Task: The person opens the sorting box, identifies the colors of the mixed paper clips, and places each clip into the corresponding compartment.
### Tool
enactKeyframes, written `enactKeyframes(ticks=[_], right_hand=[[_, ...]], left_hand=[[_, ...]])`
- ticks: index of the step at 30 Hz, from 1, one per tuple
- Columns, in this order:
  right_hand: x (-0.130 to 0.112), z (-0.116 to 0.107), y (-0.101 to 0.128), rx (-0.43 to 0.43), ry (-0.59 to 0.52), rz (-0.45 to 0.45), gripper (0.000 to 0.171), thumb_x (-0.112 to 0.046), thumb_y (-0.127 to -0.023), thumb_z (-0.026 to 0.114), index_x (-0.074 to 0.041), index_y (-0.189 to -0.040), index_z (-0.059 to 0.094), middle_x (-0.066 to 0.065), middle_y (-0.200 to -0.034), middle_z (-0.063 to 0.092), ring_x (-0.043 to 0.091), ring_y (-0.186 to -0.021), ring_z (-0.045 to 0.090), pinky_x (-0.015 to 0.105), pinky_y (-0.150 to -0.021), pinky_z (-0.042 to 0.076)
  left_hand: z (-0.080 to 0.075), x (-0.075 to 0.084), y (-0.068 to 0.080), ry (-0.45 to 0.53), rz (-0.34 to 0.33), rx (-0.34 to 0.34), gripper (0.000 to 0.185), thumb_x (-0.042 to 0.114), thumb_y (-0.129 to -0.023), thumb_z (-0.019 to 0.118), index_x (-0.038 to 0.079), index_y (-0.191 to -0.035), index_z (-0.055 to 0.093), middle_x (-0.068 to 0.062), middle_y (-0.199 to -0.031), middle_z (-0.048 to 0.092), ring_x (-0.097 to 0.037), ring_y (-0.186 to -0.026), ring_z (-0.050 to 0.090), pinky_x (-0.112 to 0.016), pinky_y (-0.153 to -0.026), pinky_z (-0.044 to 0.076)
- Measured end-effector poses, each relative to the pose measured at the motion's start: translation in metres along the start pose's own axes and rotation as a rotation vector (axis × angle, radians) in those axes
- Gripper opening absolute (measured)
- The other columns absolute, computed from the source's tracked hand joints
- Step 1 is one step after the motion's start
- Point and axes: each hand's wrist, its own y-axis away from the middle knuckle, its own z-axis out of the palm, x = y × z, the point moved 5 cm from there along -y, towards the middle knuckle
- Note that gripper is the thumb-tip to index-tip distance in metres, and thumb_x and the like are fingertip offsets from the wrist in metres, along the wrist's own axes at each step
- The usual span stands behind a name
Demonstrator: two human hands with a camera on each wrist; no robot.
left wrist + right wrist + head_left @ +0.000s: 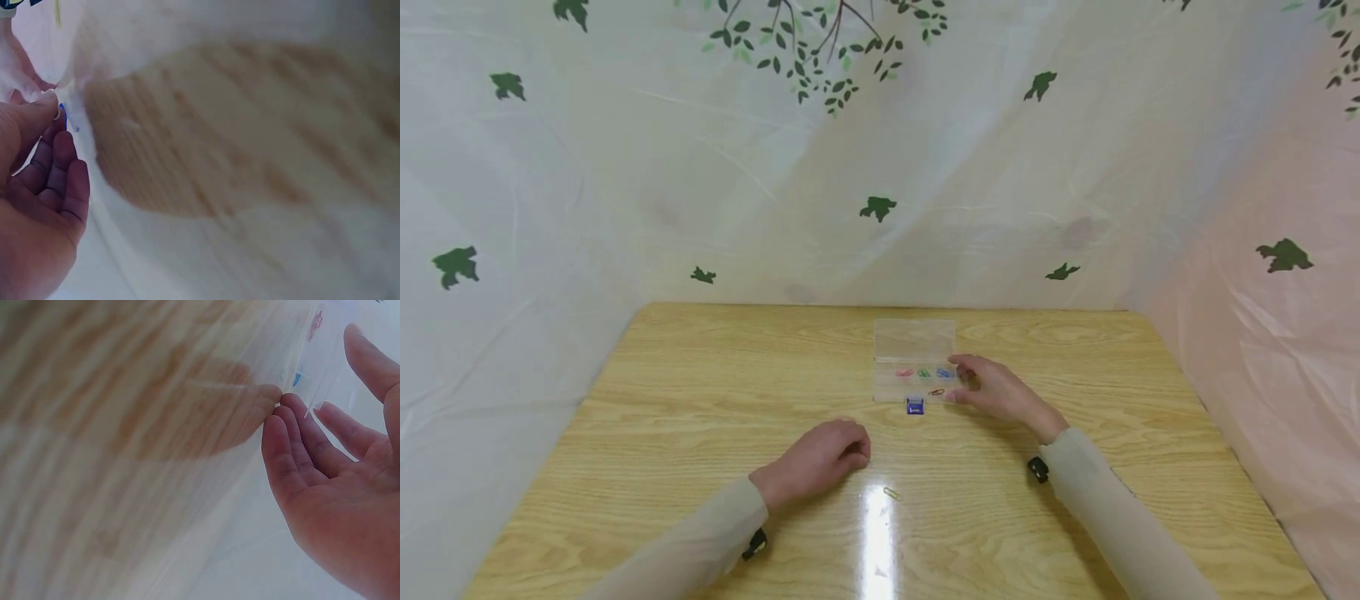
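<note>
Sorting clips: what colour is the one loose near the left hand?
Yellowish paper clip, best seen in the head view.

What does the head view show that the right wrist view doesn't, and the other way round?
Only the head view shows the left hand resting loosely curled on the table, the open clear box with its pink, green and blue clips, a blue clip in front of it, and a loose paper clip. Only the right wrist view shows the palm with relaxed fingers. Both show the right hand at the box's edge and the wood grain.

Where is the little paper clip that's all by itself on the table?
In the head view, the lone paper clip lies on the wooden table, just right of the left hand, nearer than the clear box.
</note>
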Motion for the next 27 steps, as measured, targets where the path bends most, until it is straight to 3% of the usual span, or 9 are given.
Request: enactKeyframes(ticks=[4,14,21,27], right_hand=[[0.001,0.001,0.0,-0.001,0.002,-0.001,0.068,-0.029,-0.096,0.077,0.0,-0.151,0.049,0.016,-0.134,0.063,0.028,-0.114,0.057,0.053,-0.106,0.048],[0.002,0.0,0.0,-0.001,0.007,-0.01,0.068,-0.028,-0.096,0.077,0.001,-0.15,0.049,0.017,-0.135,0.063,0.028,-0.115,0.058,0.053,-0.106,0.048],[0.003,0.0,0.001,-0.004,0.0,-0.016,0.068,-0.029,-0.096,0.077,0.001,-0.15,0.049,0.017,-0.134,0.062,0.028,-0.114,0.058,0.054,-0.106,0.048],[0.003,0.0,0.001,-0.004,-0.002,-0.025,0.068,-0.029,-0.096,0.076,0.001,-0.15,0.049,0.017,-0.133,0.063,0.029,-0.114,0.058,0.054,-0.105,0.048]], left_hand=[[-0.006,0.0,-0.003,0.046,-0.049,0.013,0.007,0.013,-0.099,0.07,0.019,-0.096,0.07,0.013,-0.092,0.065,-0.005,-0.087,0.059,-0.031,-0.084,0.056],[-0.021,0.006,-0.016,0.045,-0.019,0.102,0.004,0.012,-0.099,0.07,0.015,-0.099,0.072,0.009,-0.095,0.069,-0.008,-0.091,0.062,-0.032,-0.085,0.055],[-0.027,0.007,-0.024,0.101,-0.074,0.146,0.009,0.009,-0.098,0.072,0.018,-0.097,0.071,0.01,-0.095,0.067,-0.008,-0.09,0.061,-0.03,-0.082,0.055],[-0.03,0.005,-0.031,0.161,-0.079,0.218,0.005,0.008,-0.098,0.072,0.014,-0.097,0.071,0.003,-0.097,0.069,-0.011,-0.091,0.063,-0.036,-0.085,0.057]])
